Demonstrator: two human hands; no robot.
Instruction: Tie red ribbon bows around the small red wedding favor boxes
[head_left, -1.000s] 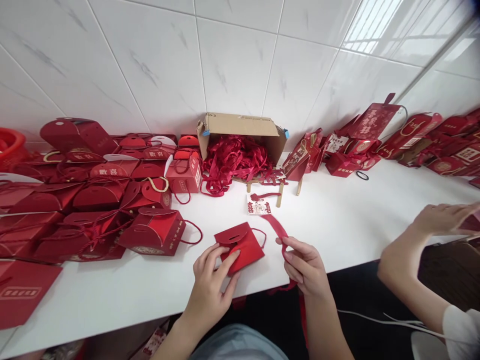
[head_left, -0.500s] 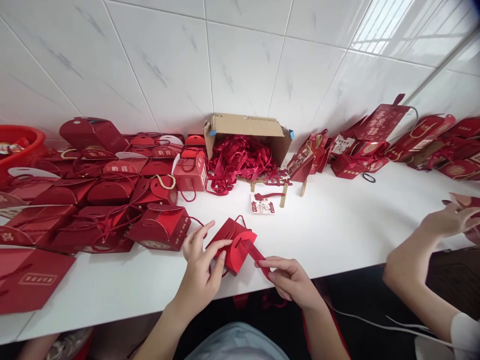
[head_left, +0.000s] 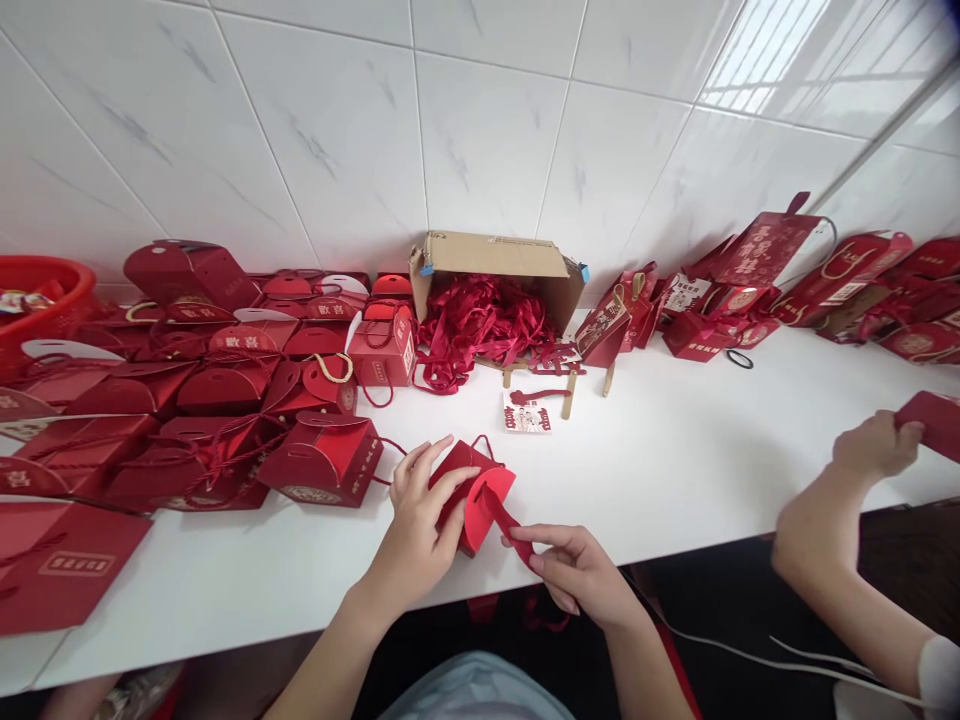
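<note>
A small red gift box [head_left: 480, 510] stands on the white table in front of me, its rounded flap facing my right side and a dark red cord at its back. My left hand [head_left: 424, 520] grips the box from the left, thumb and fingers on its top and flap. A red ribbon [head_left: 506, 523] comes out of the slot in the flap. Between thumb and fingers, my right hand [head_left: 570, 568] pinches the ribbon's free end, close to the table's front edge.
Rows of red gift boxes [head_left: 322, 458] fill the left side. A cardboard box [head_left: 495, 250] of red ribbons [head_left: 487, 320] lies against the wall. A small printed card [head_left: 526, 418] lies before it. At right, another person's hand [head_left: 874, 445] holds a red box [head_left: 934, 422].
My left hand has shifted right, closer onto the box. My right hand has lowered slightly with the ribbon, which looks narrower now. The other person's hand has moved left and turned.
</note>
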